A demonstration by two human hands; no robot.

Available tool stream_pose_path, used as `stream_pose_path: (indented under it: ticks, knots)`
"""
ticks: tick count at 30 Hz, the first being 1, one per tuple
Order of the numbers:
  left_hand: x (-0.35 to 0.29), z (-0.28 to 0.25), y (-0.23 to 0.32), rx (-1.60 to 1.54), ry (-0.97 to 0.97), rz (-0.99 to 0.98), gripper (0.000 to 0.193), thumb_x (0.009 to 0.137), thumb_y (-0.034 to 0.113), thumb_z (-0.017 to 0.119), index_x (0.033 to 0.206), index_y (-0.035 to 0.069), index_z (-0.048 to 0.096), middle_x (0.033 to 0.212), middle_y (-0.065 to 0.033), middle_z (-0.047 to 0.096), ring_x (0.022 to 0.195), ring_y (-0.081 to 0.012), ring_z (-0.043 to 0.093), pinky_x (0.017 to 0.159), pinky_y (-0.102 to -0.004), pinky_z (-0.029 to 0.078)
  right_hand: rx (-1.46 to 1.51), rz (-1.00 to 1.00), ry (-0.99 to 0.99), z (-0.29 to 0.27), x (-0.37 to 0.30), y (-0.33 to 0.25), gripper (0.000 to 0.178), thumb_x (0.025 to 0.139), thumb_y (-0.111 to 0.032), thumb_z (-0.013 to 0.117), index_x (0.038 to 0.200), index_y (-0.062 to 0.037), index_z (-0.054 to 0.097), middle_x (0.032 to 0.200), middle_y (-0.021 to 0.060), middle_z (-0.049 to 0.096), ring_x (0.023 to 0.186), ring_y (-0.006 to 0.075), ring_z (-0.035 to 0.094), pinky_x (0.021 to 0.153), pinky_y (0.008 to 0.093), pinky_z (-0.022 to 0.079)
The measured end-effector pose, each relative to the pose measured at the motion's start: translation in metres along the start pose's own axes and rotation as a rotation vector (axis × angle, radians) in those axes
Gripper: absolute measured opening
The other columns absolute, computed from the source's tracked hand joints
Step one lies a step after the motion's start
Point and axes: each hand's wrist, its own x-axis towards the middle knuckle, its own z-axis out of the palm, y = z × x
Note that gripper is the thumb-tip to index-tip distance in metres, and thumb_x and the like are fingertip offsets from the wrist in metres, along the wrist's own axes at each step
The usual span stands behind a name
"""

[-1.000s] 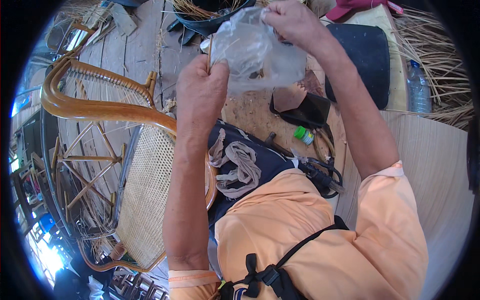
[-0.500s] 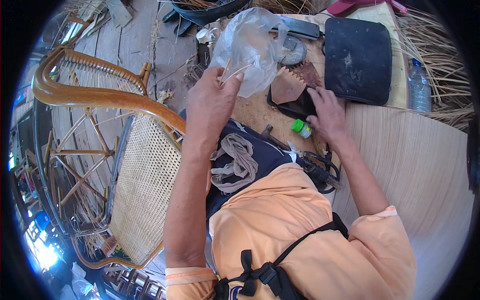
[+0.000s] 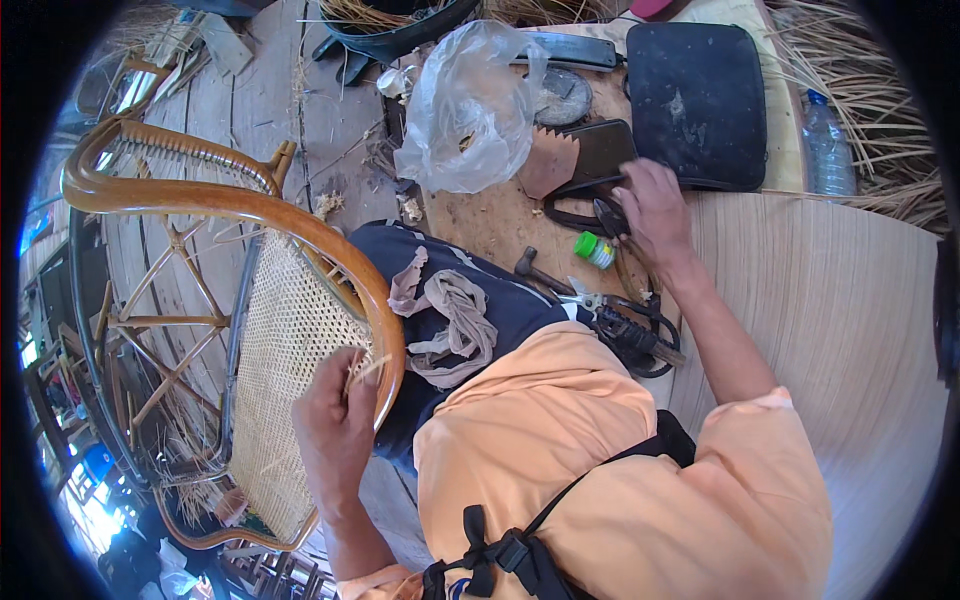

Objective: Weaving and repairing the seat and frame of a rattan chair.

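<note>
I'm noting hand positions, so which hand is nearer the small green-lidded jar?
Right. The right hand is close beside the green-lidded jar, to its right and slightly farther forward; the left hand is well off to the jar's left, at the woven cane panel.

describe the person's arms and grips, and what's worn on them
The left grip and right grip are bare hands, with no gloves visible. The forearms are bare too, with no watch or bracelet showing, below short peach-orange sleeves.
</note>
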Motion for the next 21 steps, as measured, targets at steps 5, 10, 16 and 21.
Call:
stream_pose_path:
  ticks: [5,10,16,21]
  knots:
    - [-0.021,0.014,-0.01,-0.093,-0.164,-0.227,0.017,0.083,0.01,0.059,0.096,0.001,0.06,0.066,-0.0094,0.058,0.056,-0.0124,0.053,0.054,-0.0267,0.043,0.096,-0.072,-0.207,0.02,-0.048,-0.03,0.036,0.071,-0.018,0.067,0.103,-0.0054,0.055,0.096,0.0127,0.055,0.09,0.0308,0.053,0.08,0.0393,0.045]
    - [-0.026,0.036,-0.014,-0.091,-0.17,-0.149,0.014,0.082,0.007,0.058,0.093,0.0,0.059,0.066,-0.011,0.056,0.055,-0.0138,0.051,0.054,-0.0278,0.043,-0.034,0.018,-0.403,0.008,-0.047,-0.039,0.041,0.071,-0.014,0.066,0.109,-0.0072,0.053,0.098,0.0156,0.054,0.094,0.0326,0.052,0.085,0.0377,0.043]
    - [-0.046,0.04,-0.021,-0.112,-0.137,-0.156,0.013,0.082,0.006,0.057,0.094,-0.001,0.058,0.07,-0.0102,0.056,0.06,-0.0145,0.052,0.056,-0.0277,0.043,0.358,0.32,0.245,-0.122,0.042,-0.011,0.031,0.078,-0.019,0.063,0.106,-0.008,0.057,0.095,0.0121,0.058,0.091,0.0265,0.056,0.08,0.0381,0.045]
    - [-0.056,0.05,-0.035,-0.167,-0.097,-0.174,0.014,0.083,0.006,0.057,0.094,-0.001,0.057,0.072,-0.0093,0.057,0.062,-0.0147,0.052,0.058,-0.027,0.043,-0.322,0.245,0.399,-0.138,0.102,0.14,0.038,0.08,-0.021,0.062,0.114,-0.0048,0.056,0.102,0.0159,0.06,0.09,0.0267,0.058,0.08,0.0353,0.046]
